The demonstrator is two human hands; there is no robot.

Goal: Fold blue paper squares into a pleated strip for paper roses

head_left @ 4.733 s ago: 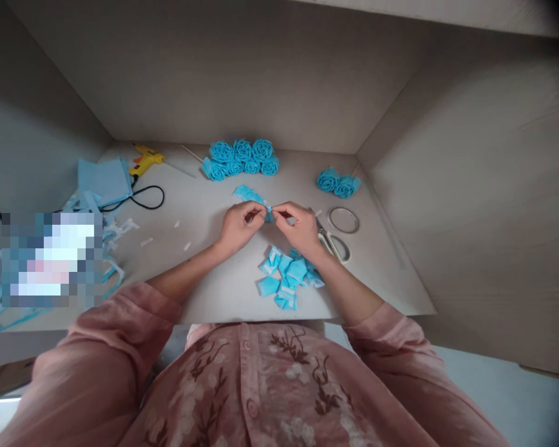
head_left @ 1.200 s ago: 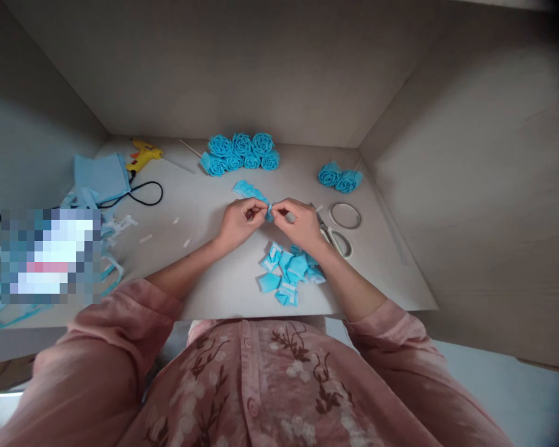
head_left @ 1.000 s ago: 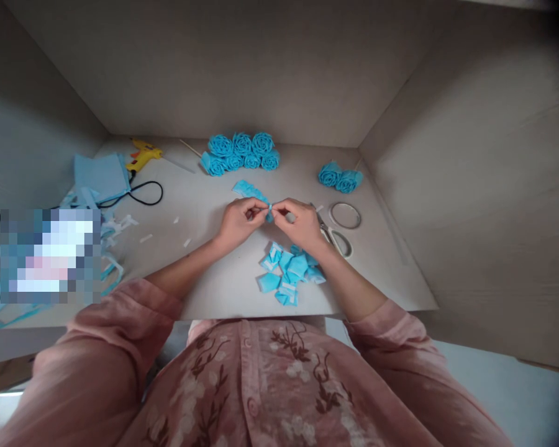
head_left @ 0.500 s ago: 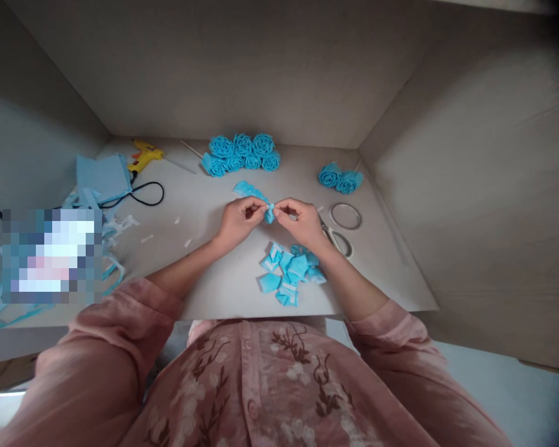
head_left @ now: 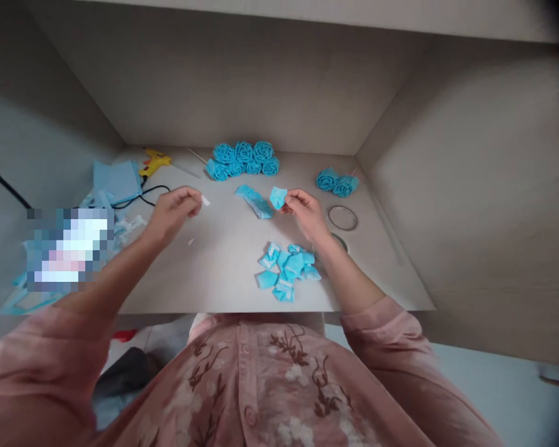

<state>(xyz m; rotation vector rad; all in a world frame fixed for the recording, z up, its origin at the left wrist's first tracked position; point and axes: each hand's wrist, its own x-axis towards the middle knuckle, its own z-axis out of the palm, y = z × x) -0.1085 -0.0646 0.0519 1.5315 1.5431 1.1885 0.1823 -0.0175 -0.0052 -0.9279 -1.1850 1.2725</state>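
Right hand (head_left: pixel 306 213) pinches blue folded piece (head_left: pixel 277 198); left hand (head_left: pixel 172 212), well apart, pinches white strip (head_left: pixel 205 201). Crumpled blue length (head_left: pixel 255 202) lies between. Table (head_left: pixel 214 279) edge runs bodyward of both; folded pile (head_left: pixel 293 266) sits before it, roses (head_left: pixel 245 160) beyond hands, ring (head_left: pixel 343 229) just rightward.

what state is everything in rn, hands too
Left hand, fingers closed
White strip, pinched in left hand
Right hand, fingers closed
Folded blue piece, held in right hand
Crinkled blue strip, lying loose
Loose folded pieces, heaped
Glue gun, lying on its side
Blue roses, formed, in two groups
Blue sheets, stacked
Ring, lying flat
Scissors, mostly hidden, open or shut unclear
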